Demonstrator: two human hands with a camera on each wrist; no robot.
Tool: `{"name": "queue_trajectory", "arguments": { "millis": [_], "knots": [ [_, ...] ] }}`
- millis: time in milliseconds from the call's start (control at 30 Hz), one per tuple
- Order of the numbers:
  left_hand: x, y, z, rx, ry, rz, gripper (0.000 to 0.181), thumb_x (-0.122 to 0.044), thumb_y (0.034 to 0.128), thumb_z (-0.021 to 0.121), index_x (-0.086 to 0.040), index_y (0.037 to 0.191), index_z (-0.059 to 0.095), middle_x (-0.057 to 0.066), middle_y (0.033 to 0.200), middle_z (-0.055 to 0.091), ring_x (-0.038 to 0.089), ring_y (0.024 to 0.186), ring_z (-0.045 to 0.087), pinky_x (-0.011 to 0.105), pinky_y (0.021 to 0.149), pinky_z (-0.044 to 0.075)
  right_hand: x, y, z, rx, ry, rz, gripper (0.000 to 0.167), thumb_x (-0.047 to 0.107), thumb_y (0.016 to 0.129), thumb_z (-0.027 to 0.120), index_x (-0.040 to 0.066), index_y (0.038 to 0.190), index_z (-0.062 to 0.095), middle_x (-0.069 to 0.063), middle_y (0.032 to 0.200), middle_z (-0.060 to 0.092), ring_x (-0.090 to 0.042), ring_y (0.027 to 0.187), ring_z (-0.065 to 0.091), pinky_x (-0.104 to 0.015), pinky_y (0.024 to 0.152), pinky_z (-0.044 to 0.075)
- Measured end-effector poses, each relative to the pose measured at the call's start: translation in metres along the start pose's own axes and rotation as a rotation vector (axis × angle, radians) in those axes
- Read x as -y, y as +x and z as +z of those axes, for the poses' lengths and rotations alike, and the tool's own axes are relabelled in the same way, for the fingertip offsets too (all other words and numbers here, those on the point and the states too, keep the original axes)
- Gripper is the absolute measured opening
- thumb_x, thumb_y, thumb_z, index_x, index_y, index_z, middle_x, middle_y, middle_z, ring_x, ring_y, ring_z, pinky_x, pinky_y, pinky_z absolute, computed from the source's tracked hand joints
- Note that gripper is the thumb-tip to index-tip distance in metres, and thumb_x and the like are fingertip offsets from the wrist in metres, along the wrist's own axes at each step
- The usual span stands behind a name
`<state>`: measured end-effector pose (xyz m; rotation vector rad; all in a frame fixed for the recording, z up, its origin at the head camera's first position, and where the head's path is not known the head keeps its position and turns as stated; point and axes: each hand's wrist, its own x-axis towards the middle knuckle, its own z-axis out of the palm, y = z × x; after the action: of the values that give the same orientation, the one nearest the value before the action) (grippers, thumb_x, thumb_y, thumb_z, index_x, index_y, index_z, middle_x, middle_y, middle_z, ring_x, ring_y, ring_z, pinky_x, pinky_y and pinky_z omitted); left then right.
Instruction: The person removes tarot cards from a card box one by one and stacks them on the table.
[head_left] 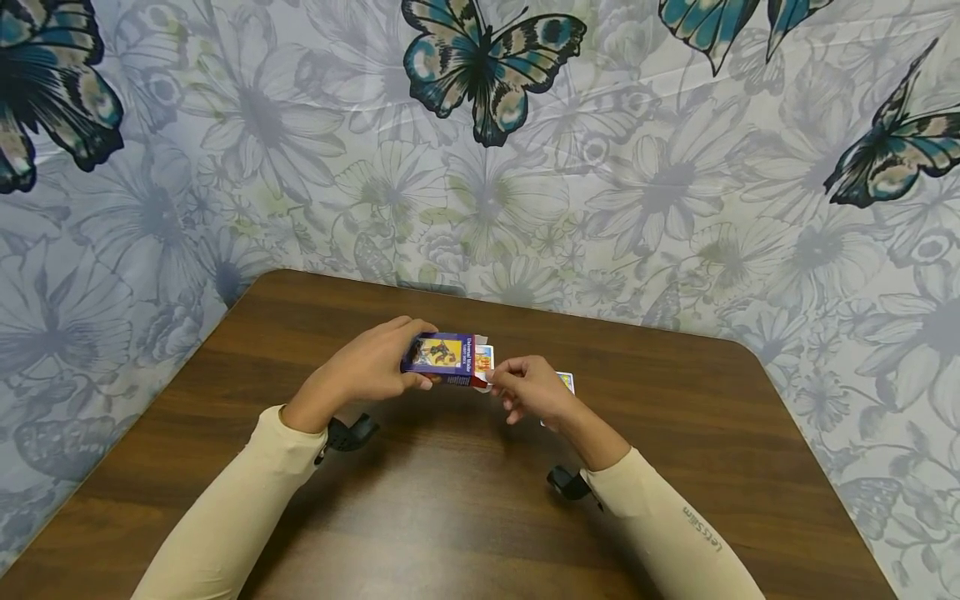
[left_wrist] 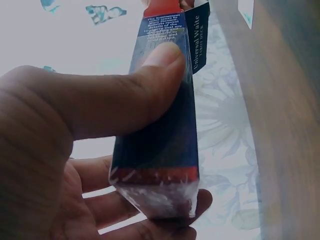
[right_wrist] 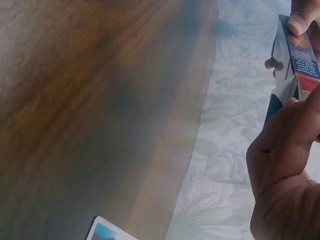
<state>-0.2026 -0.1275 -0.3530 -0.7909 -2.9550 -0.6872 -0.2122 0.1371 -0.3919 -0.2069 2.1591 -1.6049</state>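
A dark blue tarot deck box (head_left: 441, 355) lies sideways in the grip of my left hand (head_left: 378, 360), thumb on its narrow side in the left wrist view (left_wrist: 160, 130). Its right end is open, with a red flap, and a card (head_left: 483, 358) shows partly out of it. At that open end are the curled fingers of my right hand (head_left: 534, 390), pinching at the flap or card; which one I cannot tell. In the right wrist view the hand (right_wrist: 287, 160) partly hides the box (right_wrist: 302, 55).
A card (head_left: 566, 382) lies on the brown wooden table (head_left: 420, 500), partly behind my right hand; its corner (right_wrist: 107, 231) shows in the right wrist view. Beyond the table's back edge hangs a floral cloth (head_left: 525, 208) with butterflies.
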Motion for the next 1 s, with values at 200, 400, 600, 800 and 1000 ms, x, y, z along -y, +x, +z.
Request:
{"name": "queue_trajectory", "arguments": {
  "millis": [200,400,600,800,1000],
  "knots": [
    [0.007,0.007,0.002,0.003,-0.136,-0.049,0.078,-0.035,0.0716,0.089,-0.008,0.136,0.052,0.01,0.127,0.061,0.024,0.107,0.059,0.044,0.094,0.049,-0.003,-0.002,-0.006,-0.019,0.035,0.003,0.023,0.02,0.098,0.06,-0.002,0.096,0.066,-0.01,0.084,0.061,-0.009,0.054,0.051,-0.024,0.046,0.051],
    [0.022,0.015,0.008,0.013,-0.415,-0.089,0.08,-0.038,0.0672,0.091,-0.011,0.132,0.053,0.009,0.121,0.062,0.023,0.103,0.061,0.039,0.088,0.052,-0.006,-0.004,-0.009,-0.029,0.094,0.01,0.023,0.021,0.098,0.06,-0.002,0.097,0.062,-0.008,0.083,0.061,-0.009,0.055,0.05,-0.023,0.045,0.05],
    [0.03,0.018,0.01,0.014,-0.543,-0.109,0.077,-0.034,0.0691,0.09,-0.012,0.132,0.052,0.011,0.12,0.062,0.024,0.102,0.061,0.034,0.086,0.052,-0.006,-0.009,-0.015,-0.061,0.15,0.016,0.026,0.02,0.098,0.06,-0.005,0.1,0.06,-0.007,0.084,0.06,-0.01,0.056,0.051,-0.023,0.046,0.049],
    [0.031,0.018,0.008,0.013,-0.545,-0.121,0.077,-0.034,0.0689,0.09,-0.012,0.133,0.052,0.011,0.12,0.061,0.025,0.103,0.061,0.036,0.087,0.052,-0.008,-0.015,-0.035,-0.117,0.182,0.039,0.022,0.021,0.097,0.062,0.0,0.102,0.063,-0.006,0.092,0.068,-0.011,0.066,0.065,-0.022,0.049,0.051],
    [0.031,0.018,0.007,0.035,-0.549,-0.114,0.077,-0.034,0.0705,0.089,-0.012,0.134,0.052,0.01,0.122,0.06,0.025,0.105,0.06,0.036,0.088,0.052,-0.013,-0.021,-0.061,-0.183,0.277,-0.017,0.01,0.02,0.096,0.065,0.009,0.098,0.064,0.002,0.084,0.065,-0.007,0.067,0.064,-0.017,0.048,0.046]
  ]
}}
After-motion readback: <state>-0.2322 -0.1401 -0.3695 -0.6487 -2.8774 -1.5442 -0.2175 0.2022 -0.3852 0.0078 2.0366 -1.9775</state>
